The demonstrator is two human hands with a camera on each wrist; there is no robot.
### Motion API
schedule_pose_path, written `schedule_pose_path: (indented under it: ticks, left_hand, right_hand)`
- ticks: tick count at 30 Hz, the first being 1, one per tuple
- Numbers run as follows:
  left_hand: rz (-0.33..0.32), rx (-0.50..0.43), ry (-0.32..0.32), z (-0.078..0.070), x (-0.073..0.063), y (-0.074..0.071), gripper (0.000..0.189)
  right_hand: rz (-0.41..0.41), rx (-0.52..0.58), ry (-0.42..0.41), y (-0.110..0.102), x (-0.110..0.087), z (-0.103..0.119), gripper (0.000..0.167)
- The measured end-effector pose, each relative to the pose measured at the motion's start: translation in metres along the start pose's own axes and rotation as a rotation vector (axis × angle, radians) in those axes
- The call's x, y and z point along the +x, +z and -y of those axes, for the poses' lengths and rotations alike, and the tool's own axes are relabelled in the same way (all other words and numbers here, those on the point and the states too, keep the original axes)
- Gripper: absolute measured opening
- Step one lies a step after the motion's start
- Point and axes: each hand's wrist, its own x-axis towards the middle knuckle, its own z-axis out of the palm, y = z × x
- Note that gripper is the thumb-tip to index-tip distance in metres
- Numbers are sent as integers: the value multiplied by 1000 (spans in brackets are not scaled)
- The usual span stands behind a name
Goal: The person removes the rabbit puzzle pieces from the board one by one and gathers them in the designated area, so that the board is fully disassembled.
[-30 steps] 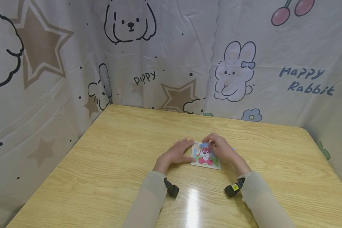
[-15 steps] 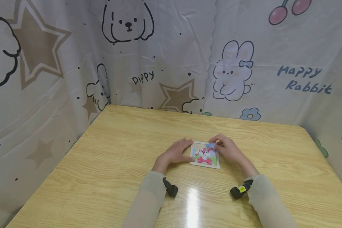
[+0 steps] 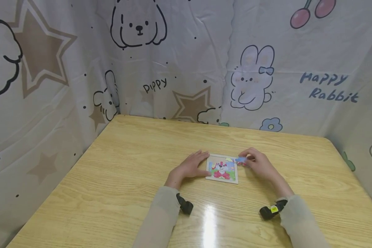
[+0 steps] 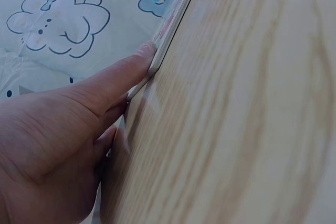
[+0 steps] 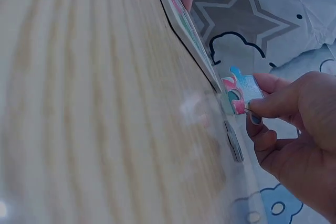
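Observation:
A small square jigsaw puzzle board [image 3: 223, 181] with a pale frame lies on the table, its picture a pink-and-white cartoon animal. Along the board's upper part, bare backing shows. My left hand [image 3: 189, 166] rests at the board's left side, its fingers extended and the thumb [image 4: 142, 56] pressing the near corner. Just off the upper right corner, my right hand [image 3: 261, 165] pinches a blue-and-pink puzzle piece [image 5: 247, 87] between thumb and fingers. Close below that hand in the right wrist view, another flat piece [image 5: 234, 141] lies on the table.
The wood-grain table [image 3: 142, 148] reaches back to a printed curtain [image 3: 179, 62] with cartoon animals and stars, which also hangs along both sides. Black wrist cameras sit at the left cuff [image 3: 185, 205] and the right cuff [image 3: 271, 210].
My right hand has moved right from over the board's upper part, carrying the puzzle piece past the right edge and uncovering the upper right area. My left hand stays at the board's left side.

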Motion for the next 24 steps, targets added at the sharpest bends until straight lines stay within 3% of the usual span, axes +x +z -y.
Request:
schedule_pose_path:
  ticks: [24]
  left_hand:
    - [5,6,12,-2,-2,-1,80]
  right_hand:
    - [-58,-46,22,-32,-26,-30,23]
